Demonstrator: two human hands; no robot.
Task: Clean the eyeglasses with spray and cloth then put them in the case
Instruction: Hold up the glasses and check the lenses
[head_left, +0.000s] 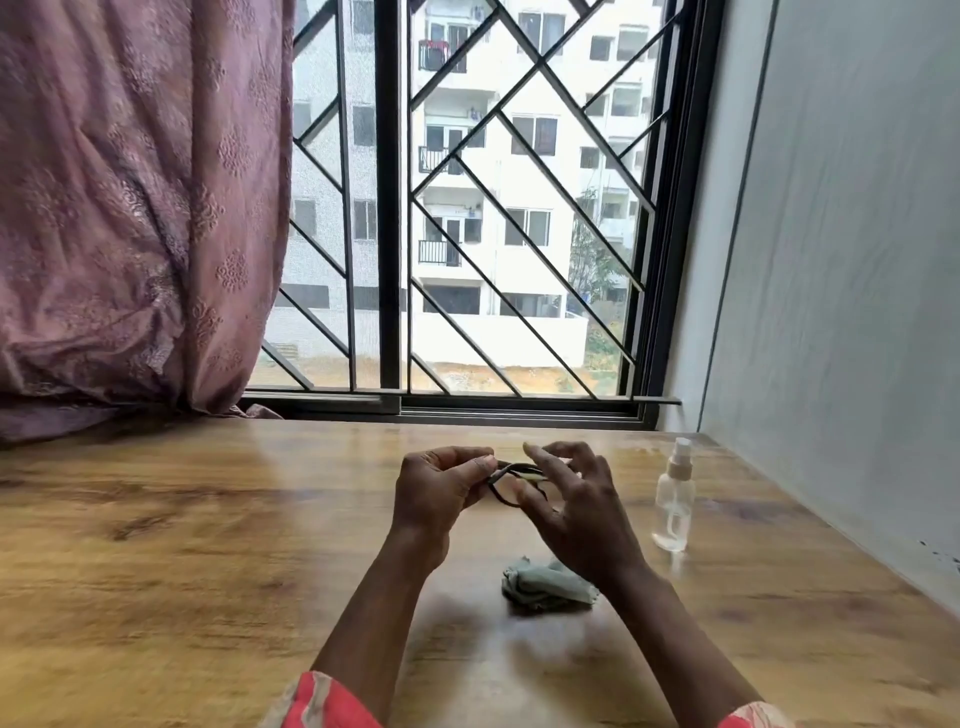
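Both hands up: left hand (441, 493) pinches the glasses (511, 480) by the frame, right hand (574, 499) fingers loosely spread beside them; likely folding, so ease each arm shut gently.

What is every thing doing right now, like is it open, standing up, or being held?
Eyeglasses: held above the table, between both hands.
Left hand: pinching the eyeglasses frame.
Right hand: fingers spread, by the eyeglasses; grip unclear.
Spray bottle: standing upright, cap on, untouched.
Cloth: crumpled on the table, untouched.
Curtain: pulled to the left.
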